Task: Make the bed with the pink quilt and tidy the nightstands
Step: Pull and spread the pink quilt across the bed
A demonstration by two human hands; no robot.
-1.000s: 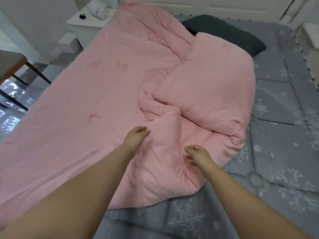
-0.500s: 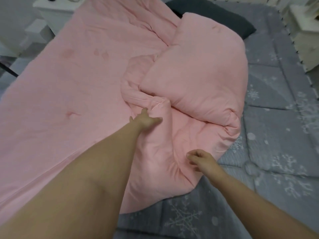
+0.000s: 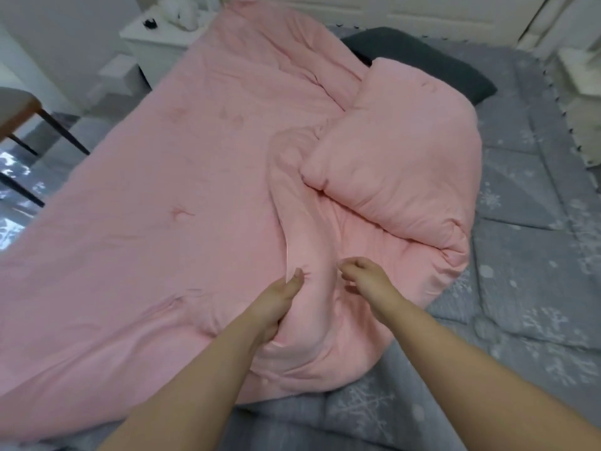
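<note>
The pink quilt (image 3: 156,222) lies spread flat over the left half of the bed, while its right part is folded back in a thick bunched roll (image 3: 400,164). My left hand (image 3: 279,301) grips a raised fold of the quilt near the bed's foot, thumb on top. Just to the right, my right hand (image 3: 367,278) hovers beside the same fold with fingers curled, holding nothing that I can see. A white nightstand (image 3: 146,37) stands at the far left, with a small dark object (image 3: 150,23) and white items (image 3: 182,13) on it. Another white nightstand (image 3: 582,76) is at the far right.
A grey snowflake-patterned bedcover (image 3: 520,255) shows on the right half and foot of the bed. A dark grey pillow (image 3: 422,56) lies at the head. A chair with dark legs (image 3: 35,125) stands on the floor at the left.
My left hand has drawn back along the fold toward the foot of the bed and now grips it lower down. My right hand has lifted and moved in toward the fold.
</note>
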